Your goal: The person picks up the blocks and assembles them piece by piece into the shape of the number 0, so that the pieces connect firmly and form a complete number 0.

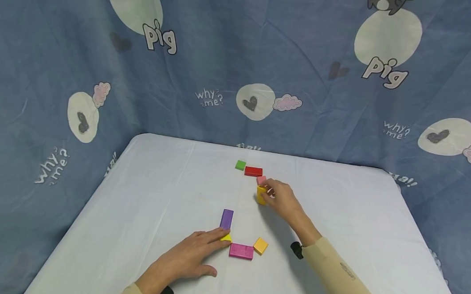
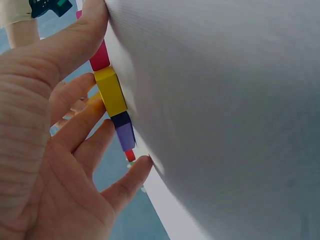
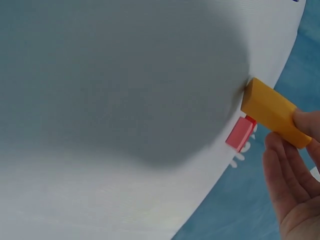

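Observation:
My right hand (image 1: 286, 203) pinches an orange-yellow block (image 1: 261, 195) close to a pink block (image 1: 261, 180). In the right wrist view the thumb and fingers grip one end of that orange-yellow block (image 3: 270, 109), its other end near the cloth beside the pink block (image 3: 240, 133). My left hand (image 1: 190, 255) lies with spread fingers, fingertips at a yellow block (image 1: 226, 238) between a purple block (image 1: 227, 219) and a magenta block (image 1: 241, 251). The left wrist view shows the fingers of the left hand (image 2: 75, 150) beside the yellow block (image 2: 111, 91).
A red block (image 1: 253, 171) and a green block (image 1: 240, 165) lie toward the back of the white table (image 1: 170, 179). An orange block (image 1: 260, 246) touches or nearly touches the magenta block's right end. A blue patterned cloth (image 1: 208, 52) hangs behind.

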Action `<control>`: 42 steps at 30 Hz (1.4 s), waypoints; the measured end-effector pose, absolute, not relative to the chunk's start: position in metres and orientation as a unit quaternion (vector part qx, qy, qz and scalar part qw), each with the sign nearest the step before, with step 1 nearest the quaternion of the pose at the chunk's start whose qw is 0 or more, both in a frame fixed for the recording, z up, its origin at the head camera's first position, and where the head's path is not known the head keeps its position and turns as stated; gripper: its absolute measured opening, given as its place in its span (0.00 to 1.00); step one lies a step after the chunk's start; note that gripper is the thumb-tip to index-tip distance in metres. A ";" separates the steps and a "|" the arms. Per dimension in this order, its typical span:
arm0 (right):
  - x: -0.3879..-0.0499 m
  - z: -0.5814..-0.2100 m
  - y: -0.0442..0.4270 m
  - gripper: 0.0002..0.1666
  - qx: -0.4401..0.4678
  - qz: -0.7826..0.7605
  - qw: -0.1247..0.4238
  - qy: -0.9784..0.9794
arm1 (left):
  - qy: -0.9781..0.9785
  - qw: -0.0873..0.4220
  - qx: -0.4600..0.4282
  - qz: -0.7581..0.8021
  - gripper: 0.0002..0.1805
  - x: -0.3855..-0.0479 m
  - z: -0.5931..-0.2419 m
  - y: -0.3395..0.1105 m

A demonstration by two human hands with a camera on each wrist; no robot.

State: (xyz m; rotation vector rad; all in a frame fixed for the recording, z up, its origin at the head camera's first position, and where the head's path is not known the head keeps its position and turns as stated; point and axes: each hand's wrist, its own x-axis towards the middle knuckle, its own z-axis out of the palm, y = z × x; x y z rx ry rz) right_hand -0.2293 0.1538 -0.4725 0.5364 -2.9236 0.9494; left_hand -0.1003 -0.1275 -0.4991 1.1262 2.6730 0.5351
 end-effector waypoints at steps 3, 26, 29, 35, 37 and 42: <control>-0.227 -0.474 0.158 0.16 0.164 0.313 0.011 -0.935 | 0.902 0.098 0.379 0.180 0.41 -0.100 -0.499 -0.127; -0.210 -0.480 0.183 0.15 0.114 0.402 -0.045 -0.907 | 0.906 0.105 0.371 0.173 0.42 -0.101 -0.501 -0.126; -0.208 -0.478 0.184 0.15 0.113 0.406 -0.057 -0.905 | 0.905 0.097 0.376 0.175 0.41 -0.102 -0.501 -0.126; -0.206 -0.479 0.185 0.15 0.117 0.410 -0.078 -0.901 | 0.905 0.103 0.373 0.176 0.42 -0.102 -0.500 -0.126; -0.205 -0.480 0.185 0.15 0.125 0.411 -0.084 -0.899 | 0.906 0.109 0.369 0.175 0.42 -0.102 -0.500 -0.126; -0.203 -0.483 0.185 0.15 0.134 0.419 -0.109 -0.892 | 0.905 0.104 0.373 0.177 0.41 -0.101 -0.500 -0.126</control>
